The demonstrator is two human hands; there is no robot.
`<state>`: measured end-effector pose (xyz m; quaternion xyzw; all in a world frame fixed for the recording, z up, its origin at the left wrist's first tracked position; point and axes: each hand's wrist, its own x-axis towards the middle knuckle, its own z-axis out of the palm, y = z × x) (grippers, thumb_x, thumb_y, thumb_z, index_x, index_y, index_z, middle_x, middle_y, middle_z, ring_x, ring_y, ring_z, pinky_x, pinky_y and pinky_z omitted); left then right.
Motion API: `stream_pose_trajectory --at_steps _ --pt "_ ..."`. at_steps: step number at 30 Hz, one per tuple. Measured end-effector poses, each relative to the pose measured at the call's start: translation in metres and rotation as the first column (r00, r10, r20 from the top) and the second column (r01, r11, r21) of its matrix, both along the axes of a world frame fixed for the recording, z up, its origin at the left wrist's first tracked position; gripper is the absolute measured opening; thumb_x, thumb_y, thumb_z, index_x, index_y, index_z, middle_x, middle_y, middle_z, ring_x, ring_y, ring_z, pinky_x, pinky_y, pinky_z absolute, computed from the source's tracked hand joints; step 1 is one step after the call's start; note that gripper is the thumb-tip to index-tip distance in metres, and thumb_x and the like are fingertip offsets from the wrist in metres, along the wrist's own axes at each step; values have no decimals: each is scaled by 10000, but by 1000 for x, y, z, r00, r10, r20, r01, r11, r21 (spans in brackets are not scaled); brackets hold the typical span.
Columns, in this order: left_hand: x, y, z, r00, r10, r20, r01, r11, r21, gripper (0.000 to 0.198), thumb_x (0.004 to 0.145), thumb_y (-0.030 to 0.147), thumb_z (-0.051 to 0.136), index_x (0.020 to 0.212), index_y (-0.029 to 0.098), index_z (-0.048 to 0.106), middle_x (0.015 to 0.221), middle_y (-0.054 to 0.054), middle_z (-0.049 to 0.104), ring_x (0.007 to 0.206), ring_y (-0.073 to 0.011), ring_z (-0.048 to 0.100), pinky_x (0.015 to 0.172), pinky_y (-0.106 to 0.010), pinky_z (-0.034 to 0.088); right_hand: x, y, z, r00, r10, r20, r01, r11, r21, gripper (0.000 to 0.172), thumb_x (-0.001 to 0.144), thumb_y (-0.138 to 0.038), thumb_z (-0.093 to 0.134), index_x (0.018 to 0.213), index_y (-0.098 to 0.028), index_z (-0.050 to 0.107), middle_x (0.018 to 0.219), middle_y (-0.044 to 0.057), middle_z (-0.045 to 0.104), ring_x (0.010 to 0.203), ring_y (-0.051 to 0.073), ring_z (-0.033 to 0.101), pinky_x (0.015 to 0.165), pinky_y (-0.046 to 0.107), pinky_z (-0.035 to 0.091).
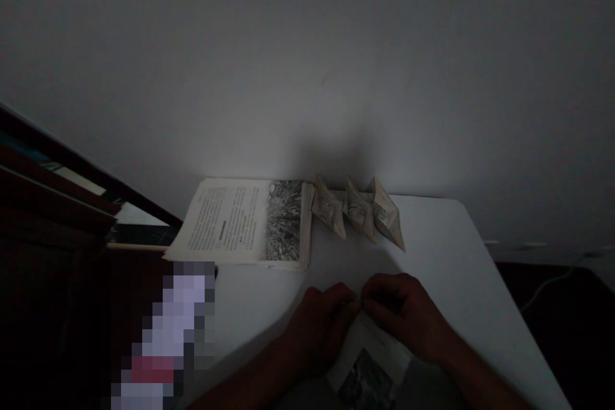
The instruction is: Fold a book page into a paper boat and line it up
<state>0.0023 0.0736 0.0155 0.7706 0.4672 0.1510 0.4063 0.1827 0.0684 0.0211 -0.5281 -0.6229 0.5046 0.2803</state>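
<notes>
A sheet of printed paper (pixel 379 349) with a dark picture on it lies at the table's near edge, under and between my hands. My left hand (pixel 327 317) pinches its far tip, fingers curled. From the other side my right hand (pixel 401 307) pinches the same tip, its fingertips almost touching the left ones. Beyond the hands stand three folded paper boats in a row: a left boat (pixel 329 210), a middle boat (pixel 359 211) and a right boat (pixel 388 213). The fingers partly hide the tip of the sheet.
A stack of printed pages (pixel 230 224) lies at the table's back left, against the wall (pixel 307 64). The white table (pixel 446 250) has a rounded back right corner. Dark wooden furniture (pixel 52 205) and a pixelated patch (pixel 163 333) are at left. A thin cable (pixel 552 285) runs at right.
</notes>
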Motion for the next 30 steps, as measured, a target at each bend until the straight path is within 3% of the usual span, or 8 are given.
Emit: stream_pose_trajectory --at_steps 16,22,26,30 --pt "0 10 5 989 -28 145 43 993 -105 306 892 353 411 704 154 547 588 48 465 577 -88 469 548 -205 294 2 0 5 998 41 53 -43 998 45 90 733 -200 560 657 -169 598 567 -18 557 532 105 482 500 216 386" --pt "-1 13 6 966 13 258 37 981 -189 311 876 356 436 739 134 606 575 48 465 538 -73 423 502 -181 291 6 -1 2 999 -54 3 54 997 59 133 751 -244 573 639 -174 584 553 -21 564 519 105 496 484 209 392" --pt "-2 12 5 969 19 246 16 990 -138 315 864 338 457 665 128 579 549 53 436 522 -66 401 496 -180 278 7 -1 1 998 -64 -13 64 996 61 108 748 -230 575 657 -174 588 580 -18 565 552 112 504 520 218 408" --pt "-1 11 5 967 -36 252 72 988 -135 289 866 313 448 677 131 570 560 54 438 535 -67 406 500 -178 276 4 -1 3 999 -43 -1 43 996 72 134 767 -271 577 686 -167 606 603 -11 566 574 119 515 538 225 415"
